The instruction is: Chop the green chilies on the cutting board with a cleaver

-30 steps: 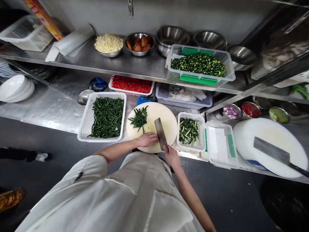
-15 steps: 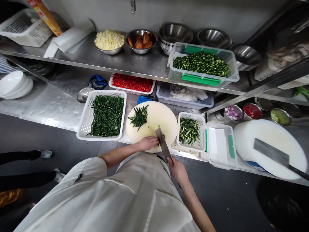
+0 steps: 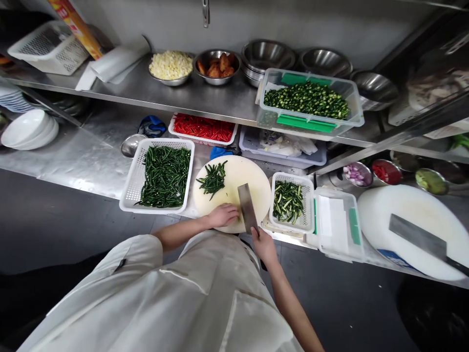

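My right hand (image 3: 264, 247) grips the handle of a cleaver (image 3: 247, 208), its broad blade resting over the right part of the round white cutting board (image 3: 252, 171). On the board's near edge my left hand (image 3: 223, 215) has its fingers bent together just left of the blade, pressing on a green chili pepper that is mostly hidden. A small pile of whole green chilies (image 3: 212, 179) lies at the board's far left. Left of the board, a white basket (image 3: 129, 193) holds many long green chilies. To the right, a smaller white basket (image 3: 289, 224) contains cut green pieces.
Behind the board are a tray of red chilies (image 3: 203, 128) and a grey bin (image 3: 252, 145). The shelf above holds steel bowls (image 3: 269, 55) and a clear box of chopped greens (image 3: 308, 98). Another cleaver (image 3: 417, 235) lies on a second board (image 3: 377, 205) at right.
The cleaver has turned more upright, its blade flatter to view and slightly farther onto the board. My left hand stays beside it. The view has shifted slightly; the person's legs at left are gone.
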A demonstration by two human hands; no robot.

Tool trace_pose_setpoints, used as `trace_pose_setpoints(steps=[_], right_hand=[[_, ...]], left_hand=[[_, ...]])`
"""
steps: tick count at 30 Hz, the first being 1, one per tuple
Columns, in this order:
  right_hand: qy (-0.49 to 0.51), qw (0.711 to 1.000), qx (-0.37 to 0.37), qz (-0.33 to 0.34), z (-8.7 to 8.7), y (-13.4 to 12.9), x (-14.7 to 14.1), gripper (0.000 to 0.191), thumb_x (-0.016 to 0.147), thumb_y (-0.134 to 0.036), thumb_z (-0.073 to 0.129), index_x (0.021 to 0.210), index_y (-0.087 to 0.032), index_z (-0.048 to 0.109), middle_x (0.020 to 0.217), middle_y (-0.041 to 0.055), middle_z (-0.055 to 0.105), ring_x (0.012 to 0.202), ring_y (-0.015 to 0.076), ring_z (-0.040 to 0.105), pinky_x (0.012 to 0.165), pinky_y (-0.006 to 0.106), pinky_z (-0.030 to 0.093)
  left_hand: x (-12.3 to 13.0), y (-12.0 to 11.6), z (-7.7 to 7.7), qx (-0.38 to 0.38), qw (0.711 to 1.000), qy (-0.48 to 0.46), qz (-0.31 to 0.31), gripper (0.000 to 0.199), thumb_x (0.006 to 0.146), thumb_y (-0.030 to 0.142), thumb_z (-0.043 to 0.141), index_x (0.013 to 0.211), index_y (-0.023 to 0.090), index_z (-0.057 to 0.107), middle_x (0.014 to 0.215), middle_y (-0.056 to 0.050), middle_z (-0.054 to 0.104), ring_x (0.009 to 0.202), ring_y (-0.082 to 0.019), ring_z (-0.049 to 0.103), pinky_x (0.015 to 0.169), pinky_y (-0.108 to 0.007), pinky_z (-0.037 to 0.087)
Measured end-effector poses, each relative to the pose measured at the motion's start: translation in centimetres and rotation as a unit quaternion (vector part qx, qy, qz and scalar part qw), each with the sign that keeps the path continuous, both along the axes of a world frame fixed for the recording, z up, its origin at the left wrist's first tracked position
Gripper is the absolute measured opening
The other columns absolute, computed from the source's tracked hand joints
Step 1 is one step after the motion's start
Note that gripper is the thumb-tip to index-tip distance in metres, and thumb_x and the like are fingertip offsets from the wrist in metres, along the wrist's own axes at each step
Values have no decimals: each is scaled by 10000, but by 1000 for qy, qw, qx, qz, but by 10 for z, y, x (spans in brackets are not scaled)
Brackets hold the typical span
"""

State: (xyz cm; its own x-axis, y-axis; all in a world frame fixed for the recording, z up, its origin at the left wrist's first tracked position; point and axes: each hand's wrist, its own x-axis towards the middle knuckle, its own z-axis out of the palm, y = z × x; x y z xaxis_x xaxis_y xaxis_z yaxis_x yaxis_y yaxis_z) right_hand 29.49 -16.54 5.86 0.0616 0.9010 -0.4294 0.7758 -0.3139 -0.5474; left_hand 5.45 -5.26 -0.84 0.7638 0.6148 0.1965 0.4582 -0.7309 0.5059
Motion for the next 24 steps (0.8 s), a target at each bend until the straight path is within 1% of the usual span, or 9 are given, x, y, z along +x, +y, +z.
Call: trace_pose_setpoints(steps=[2,4,5,7,9,11,15,18,24], right_hand=[[12,1000,-6,12,2,-12,9,468,1079,-513,339,1063,-215,700,1028,128,792,973,279,747,778,302,462],[29,998,-23,44,4,-30,20,465,1078,-516,344,1010,-227,702,965,112,793,926,281,749,745,302,450],[35,997,-34,60,4,-38,26,465,1078,-514,349,968,-230,700,924,104,790,896,278,749,731,301,444],[38,995,-48,74,4,-50,36,467,1078,-509,359,898,-235,692,867,90,783,850,271,744,715,298,436],[24,996,-51,66,4,-53,42,469,1082,-506,365,883,-236,694,871,90,786,846,269,744,708,295,431],[-9,997,-53,54,6,-48,42,462,1090,-493,367,926,-232,711,905,102,792,861,272,749,701,294,422],[-71,993,-61,66,16,-31,25,419,1111,-427,364,1074,-220,726,966,117,797,854,256,750,689,291,395],[-88,990,-67,88,26,-26,15,401,1121,-401,363,1083,-214,716,945,112,795,834,242,744,680,289,376],[-88,986,-95,102,37,-38,28,405,1120,-430,363,1016,-226,698,897,100,783,822,245,735,665,294,356]], left_hand=[[-22,5,6,14,991,9,135,234,1069,331,530,1158,225,719,1122,-105,694,1103,-268,618,1005,-450,510],[-46,10,8,33,959,17,280,224,1046,350,571,1148,200,701,1085,-130,662,1092,-305,593,991,-488,507],[-55,12,7,43,943,23,329,223,1035,348,585,1152,190,690,1074,-135,648,1084,-315,586,979,-495,512],[-65,11,5,52,931,36,361,206,1032,307,576,1158,181,680,1066,-134,637,1069,-316,585,958,-487,528],[-62,6,0,41,944,38,325,205,1045,241,523,1159,184,683,1076,-122,646,1066,-294,599,960,-464,545],[-46,-1,-3,22,965,22,262,241,1058,204,482,1187,187,685,1126,-115,662,1099,-268,615,995,-440,555],[-4,-9,-8,-18,996,-25,83,267,1079,263,490,1244,189,686,1248,-116,674,1186,-231,629,1064,-388,550],[12,-10,-10,-54,998,-36,-22,287,1088,290,472,1234,198,701,1231,-96,701,1165,-215,649,1075,-375,547],[12,-6,-17,-67,996,-37,-39,310,1069,251,473,1272,196,701,1263,-103,704,1182,-222,649,1098,-394,534]])
